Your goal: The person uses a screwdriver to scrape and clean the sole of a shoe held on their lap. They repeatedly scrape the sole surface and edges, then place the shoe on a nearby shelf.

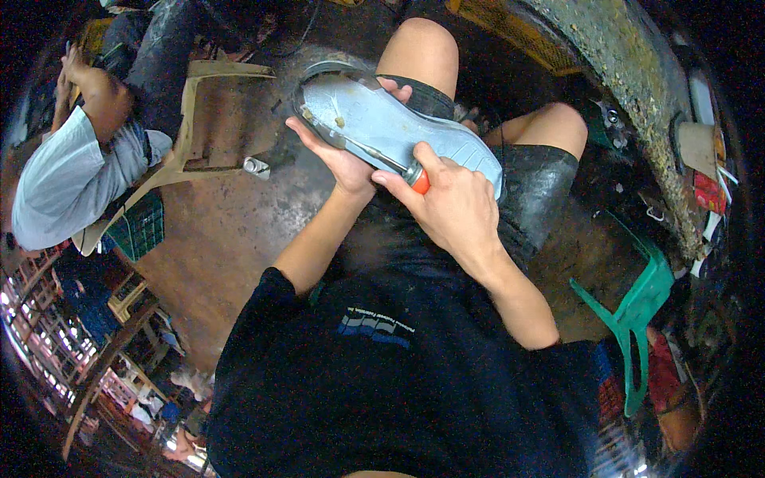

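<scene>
Above my lap, a pale blue-grey shoe sole with a dark rim lies tilted, its left end farther from me. My left hand is wrapped under it, fingers showing at the far edge and the thumb along the near left side. My right hand grips the orange handle of a screwdriver-like tool, whose thin metal shaft runs left across the sole's near edge. Small yellowish bits stick to the left end, close to the shaft; the exact tip is hard to make out.
A beige plastic chair stands at left beside a person in a grey shirt. A small can is on the floor, near a green crate. At right are a green plastic chair and a rough-edged ledge.
</scene>
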### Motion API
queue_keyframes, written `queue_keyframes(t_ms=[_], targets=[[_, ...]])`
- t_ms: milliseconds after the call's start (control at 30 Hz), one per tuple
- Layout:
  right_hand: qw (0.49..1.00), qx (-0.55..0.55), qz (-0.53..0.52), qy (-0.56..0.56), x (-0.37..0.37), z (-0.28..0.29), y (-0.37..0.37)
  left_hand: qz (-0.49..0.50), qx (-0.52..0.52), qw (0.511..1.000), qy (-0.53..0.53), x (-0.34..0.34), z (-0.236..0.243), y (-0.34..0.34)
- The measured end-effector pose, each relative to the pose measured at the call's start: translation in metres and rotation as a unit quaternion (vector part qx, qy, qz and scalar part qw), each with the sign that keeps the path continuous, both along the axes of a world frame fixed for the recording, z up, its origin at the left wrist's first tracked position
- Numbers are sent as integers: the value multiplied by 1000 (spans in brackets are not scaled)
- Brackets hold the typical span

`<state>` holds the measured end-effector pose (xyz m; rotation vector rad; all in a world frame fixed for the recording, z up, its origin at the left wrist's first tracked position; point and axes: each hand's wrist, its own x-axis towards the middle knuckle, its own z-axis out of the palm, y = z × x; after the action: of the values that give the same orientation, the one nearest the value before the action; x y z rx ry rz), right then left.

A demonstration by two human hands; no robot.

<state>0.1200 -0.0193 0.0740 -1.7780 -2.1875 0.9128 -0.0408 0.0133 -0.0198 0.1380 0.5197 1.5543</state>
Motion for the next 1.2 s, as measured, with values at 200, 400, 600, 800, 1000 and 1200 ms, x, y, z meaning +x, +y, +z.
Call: queue_keyframes(t_ms=[200, 400, 600, 800, 1000, 1200], targets=[[1000, -13, -26, -12, 3, 1, -5, -6, 7, 1000, 22, 1, 3, 1], [999, -12, -26, -19, 6, 1, -12, -13, 15, 1000, 8, 0, -4, 0], [999, 21, -40, -14, 2, -1, 0, -20, 55, 998, 10, 1, -7, 0], [999, 31, -15, 24, -11, -1, 6, -20, 40, 999, -14, 1, -9, -3], [1000, 20, 17, 14, -2, 2, 3, -16, 31, 999, -13, 0, -16, -4], [1000, 24, -3, 16, -12, 10, 8, -20, 24, 1000, 4, 5, -11, -7]])
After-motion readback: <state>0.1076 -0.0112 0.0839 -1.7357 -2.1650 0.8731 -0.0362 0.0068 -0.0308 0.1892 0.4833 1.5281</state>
